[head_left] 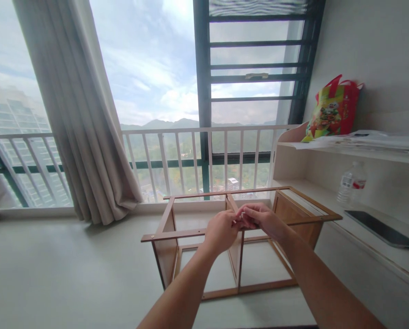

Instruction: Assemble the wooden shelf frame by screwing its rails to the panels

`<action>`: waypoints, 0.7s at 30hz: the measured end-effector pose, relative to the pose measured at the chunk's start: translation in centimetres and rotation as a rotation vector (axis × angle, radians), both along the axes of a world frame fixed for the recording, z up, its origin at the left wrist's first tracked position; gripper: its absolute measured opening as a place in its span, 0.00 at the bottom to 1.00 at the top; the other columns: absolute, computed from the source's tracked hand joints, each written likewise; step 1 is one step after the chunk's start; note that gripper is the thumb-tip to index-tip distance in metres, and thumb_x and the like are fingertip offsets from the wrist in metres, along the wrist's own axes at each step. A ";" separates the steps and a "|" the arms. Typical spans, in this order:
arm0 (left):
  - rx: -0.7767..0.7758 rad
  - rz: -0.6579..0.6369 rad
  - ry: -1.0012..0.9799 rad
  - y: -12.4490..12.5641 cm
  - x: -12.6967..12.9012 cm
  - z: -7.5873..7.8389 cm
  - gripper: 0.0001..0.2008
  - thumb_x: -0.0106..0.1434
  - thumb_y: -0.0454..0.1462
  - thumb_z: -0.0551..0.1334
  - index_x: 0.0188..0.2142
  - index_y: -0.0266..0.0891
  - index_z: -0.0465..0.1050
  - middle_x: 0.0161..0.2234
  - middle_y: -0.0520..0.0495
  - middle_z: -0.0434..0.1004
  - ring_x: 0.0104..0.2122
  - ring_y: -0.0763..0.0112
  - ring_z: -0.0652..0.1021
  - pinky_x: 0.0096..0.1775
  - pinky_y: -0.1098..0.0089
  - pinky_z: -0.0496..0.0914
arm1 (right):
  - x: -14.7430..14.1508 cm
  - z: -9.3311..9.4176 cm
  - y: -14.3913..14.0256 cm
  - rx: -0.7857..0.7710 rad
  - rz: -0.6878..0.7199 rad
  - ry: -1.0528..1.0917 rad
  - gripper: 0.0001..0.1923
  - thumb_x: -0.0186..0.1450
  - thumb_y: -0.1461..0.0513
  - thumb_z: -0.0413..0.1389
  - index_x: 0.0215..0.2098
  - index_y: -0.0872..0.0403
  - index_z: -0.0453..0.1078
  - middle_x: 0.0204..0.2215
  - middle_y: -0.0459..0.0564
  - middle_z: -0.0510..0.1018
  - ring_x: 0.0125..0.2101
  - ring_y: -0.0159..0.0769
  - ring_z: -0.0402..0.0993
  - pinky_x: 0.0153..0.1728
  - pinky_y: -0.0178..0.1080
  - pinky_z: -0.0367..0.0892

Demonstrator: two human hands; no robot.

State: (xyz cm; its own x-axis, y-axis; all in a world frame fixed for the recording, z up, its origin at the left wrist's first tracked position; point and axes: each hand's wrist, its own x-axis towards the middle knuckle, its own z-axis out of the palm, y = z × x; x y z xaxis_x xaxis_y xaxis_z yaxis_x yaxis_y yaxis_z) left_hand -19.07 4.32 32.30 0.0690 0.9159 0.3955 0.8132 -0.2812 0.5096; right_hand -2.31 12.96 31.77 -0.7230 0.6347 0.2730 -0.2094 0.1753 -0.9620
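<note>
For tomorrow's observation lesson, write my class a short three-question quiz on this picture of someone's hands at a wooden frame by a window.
1. True or false: both hands meet above the centre divider of the wooden frame.
2. Which stands on the lower shelf at the right? A) a mug B) a plastic bottle C) a lamp
3. Fill in: the red printed bag sits on the ____ shelf.

Key
1. True: the left hand and right hand come together there, fingers pinched on something too small to identify.
2. B: the plastic bottle, near a dark flat device.
3. Upper: the bag is beside papers.
</note>
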 end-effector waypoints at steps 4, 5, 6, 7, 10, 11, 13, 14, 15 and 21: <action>-0.014 -0.007 -0.003 0.1 0.0 0.2 0.10 0.66 0.40 0.60 0.35 0.45 0.81 0.37 0.50 0.81 0.36 0.69 0.77 0.36 0.71 0.63 | 0.2 0.2 0.1 -0.034 0.022 -0.016 0.21 0.63 0.46 0.63 0.36 0.57 0.80 0.20 0.46 0.72 0.21 0.29 0.64 0.23 0.33 0.54; -0.017 -0.008 -0.004 0.1 0.0 0.2 0.10 0.66 0.41 0.60 0.35 0.45 0.81 0.37 0.50 0.81 0.36 0.69 0.77 0.36 0.71 0.63 | 0.3 0.3 0.2 -0.040 0.028 -0.020 0.21 0.63 0.46 0.63 0.36 0.57 0.80 0.20 0.46 0.73 0.21 0.29 0.65 0.24 0.33 0.54; -0.020 -0.009 -0.004 0.2 0.0 0.2 0.10 0.66 0.41 0.60 0.35 0.45 0.81 0.37 0.50 0.81 0.36 0.69 0.77 0.36 0.71 0.63 | 0.3 0.3 0.3 -0.045 0.032 -0.024 0.21 0.63 0.47 0.64 0.37 0.57 0.80 0.21 0.46 0.73 0.22 0.29 0.65 0.24 0.33 0.55; -0.021 -0.008 -0.005 0.2 0.0 0.2 0.10 0.66 0.41 0.60 0.35 0.45 0.81 0.37 0.50 0.81 0.36 0.69 0.77 0.36 0.71 0.63 | 0.4 0.3 0.4 -0.048 0.037 -0.029 0.21 0.62 0.47 0.64 0.37 0.58 0.80 0.21 0.47 0.74 0.22 0.29 0.66 0.25 0.33 0.56; -0.023 -0.008 -0.004 0.3 0.0 0.2 0.10 0.66 0.40 0.59 0.35 0.44 0.81 0.37 0.50 0.80 0.36 0.69 0.77 0.35 0.71 0.62 | 0.5 0.3 0.7 -0.053 0.047 -0.041 0.22 0.61 0.46 0.66 0.37 0.58 0.80 0.21 0.46 0.73 0.23 0.29 0.66 0.25 0.33 0.58; -0.022 -0.009 -0.003 0.4 0.0 0.2 0.10 0.66 0.40 0.59 0.35 0.44 0.81 0.37 0.50 0.80 0.35 0.69 0.77 0.35 0.71 0.62 | 0.5 0.3 0.8 -0.054 0.051 -0.046 0.23 0.60 0.46 0.67 0.37 0.58 0.80 0.21 0.46 0.73 0.23 0.29 0.65 0.25 0.32 0.58; -0.020 -0.010 0.000 0.3 0.0 0.3 0.10 0.66 0.39 0.59 0.35 0.45 0.81 0.37 0.50 0.80 0.35 0.70 0.77 0.35 0.71 0.62 | 0.5 0.3 1.0 -0.056 0.062 -0.056 0.23 0.60 0.46 0.67 0.37 0.59 0.80 0.21 0.46 0.73 0.23 0.28 0.65 0.25 0.32 0.58; -0.019 -0.009 0.001 0.3 0.0 0.3 0.10 0.66 0.38 0.59 0.35 0.45 0.81 0.37 0.50 0.80 0.35 0.70 0.77 0.35 0.71 0.62 | 0.5 0.4 1.1 -0.058 0.069 -0.061 0.23 0.60 0.46 0.67 0.37 0.59 0.80 0.21 0.46 0.73 0.23 0.28 0.66 0.25 0.32 0.58; -0.017 -0.008 0.003 0.3 0.0 0.3 0.10 0.66 0.39 0.60 0.35 0.45 0.81 0.37 0.51 0.80 0.35 0.69 0.77 0.35 0.71 0.62 | 0.5 0.4 1.1 -0.059 0.076 -0.066 0.23 0.60 0.46 0.67 0.37 0.59 0.80 0.21 0.46 0.72 0.23 0.28 0.66 0.26 0.31 0.58; -0.028 -0.020 0.006 0.2 0.0 0.2 0.09 0.65 0.43 0.62 0.37 0.49 0.82 0.37 0.52 0.80 0.35 0.70 0.77 0.35 0.72 0.64 | 0.8 0.6 1.7 -0.054 0.137 -0.103 0.23 0.56 0.47 0.70 0.34 0.59 0.77 0.21 0.45 0.72 0.23 0.28 0.64 0.25 0.32 0.57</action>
